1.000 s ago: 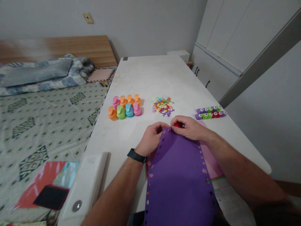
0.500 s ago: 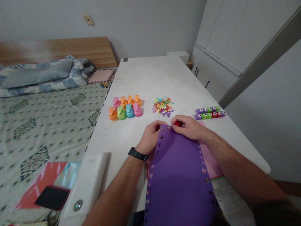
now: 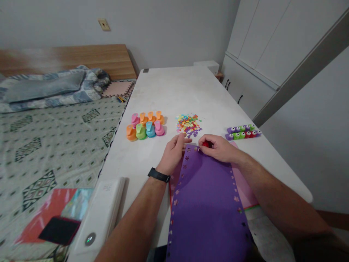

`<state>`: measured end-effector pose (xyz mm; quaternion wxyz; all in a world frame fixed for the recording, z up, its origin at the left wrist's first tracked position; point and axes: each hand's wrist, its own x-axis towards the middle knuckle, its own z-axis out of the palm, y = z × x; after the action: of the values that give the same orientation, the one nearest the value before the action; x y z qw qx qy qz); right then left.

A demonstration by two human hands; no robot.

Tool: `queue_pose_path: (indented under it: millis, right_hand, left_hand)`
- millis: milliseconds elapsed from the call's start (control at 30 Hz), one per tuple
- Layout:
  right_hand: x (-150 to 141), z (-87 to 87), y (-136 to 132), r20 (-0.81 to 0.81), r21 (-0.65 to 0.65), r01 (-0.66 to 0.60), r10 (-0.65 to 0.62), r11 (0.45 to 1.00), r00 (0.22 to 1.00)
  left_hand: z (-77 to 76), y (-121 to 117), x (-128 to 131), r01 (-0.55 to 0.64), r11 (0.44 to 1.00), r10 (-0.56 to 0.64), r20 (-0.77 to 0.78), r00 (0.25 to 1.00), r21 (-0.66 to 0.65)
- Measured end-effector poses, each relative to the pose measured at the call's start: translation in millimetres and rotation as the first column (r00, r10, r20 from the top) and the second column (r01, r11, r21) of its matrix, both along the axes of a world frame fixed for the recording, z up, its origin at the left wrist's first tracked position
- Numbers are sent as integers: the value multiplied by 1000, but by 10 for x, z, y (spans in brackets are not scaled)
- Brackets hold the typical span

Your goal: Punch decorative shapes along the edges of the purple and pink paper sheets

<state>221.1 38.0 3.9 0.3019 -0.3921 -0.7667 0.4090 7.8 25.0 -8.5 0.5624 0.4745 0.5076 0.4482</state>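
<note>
A purple sheet of paper (image 3: 208, 203) with flower-shaped holes along its edges slopes from the white table down toward me. My right hand (image 3: 218, 147) is closed around a small red craft punch (image 3: 206, 144) at the sheet's far edge. Most of the punch is hidden by the fingers. By the sheet's far left corner is my left hand (image 3: 174, 150), thumb raised and fingers stretched out, with nothing gripped. Beneath the purple sheet, pink paper (image 3: 245, 185) and thin red and green edges show. Colourful paper cutouts (image 3: 188, 124) lie heaped just beyond my hands.
Several larger craft punches (image 3: 145, 126) in orange, pink, green and blue stand at the left of the table (image 3: 174, 87). Small purple, green and red punches (image 3: 243, 132) sit in two rows at the right. A white device (image 3: 99, 214) rests at the near left edge, beside a patterned bed (image 3: 68, 145).
My left hand has loosened from the sheet's corner, its thumb lifting and fingers straightening. The right hand stays nearly still with the red punch at the edge.
</note>
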Motion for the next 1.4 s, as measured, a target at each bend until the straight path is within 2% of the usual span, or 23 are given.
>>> queue_pose_path:
  millis: [67,167,200,300,433,667,933,1133,1400]
  right_hand:
    - [9,8,9,-9,-15,8,-8,1000,1000]
    - [19,14,26,-16,-33,21,-22,999,1000]
    - [21,16,31,-12,-33,27,-27,999,1000]
    - [30,29,42,6,-28,29,-29,999,1000]
    - [75,66,49,3,-71,-7,7,997,1000]
    - [206,57,81,5,-152,-32,33,988,999]
    - [173,80,61,-42,-255,-29,19,967,999]
    - [169,84,85,-15,-232,-35,33,972,999]
    - [150,115,73,4,-201,-9,10,980,1000]
  left_hand:
    - [101,-65,-30,93,995,-92,54,994,-33]
    - [203,-169,-66,241,970,-237,-77,968,45]
    - [212,-196,-71,287,956,-277,-135,951,64]
    - [163,-238,-70,327,944,-310,-219,925,47]
    - [70,-223,-70,301,953,-290,-216,932,19]
    - [97,-227,-62,197,980,-195,-98,976,13]
    - [80,-240,-50,257,966,-250,-140,958,36]
    - [72,-240,-61,260,964,-241,-219,945,63]
    - [97,-258,-34,210,973,-187,-207,960,97]
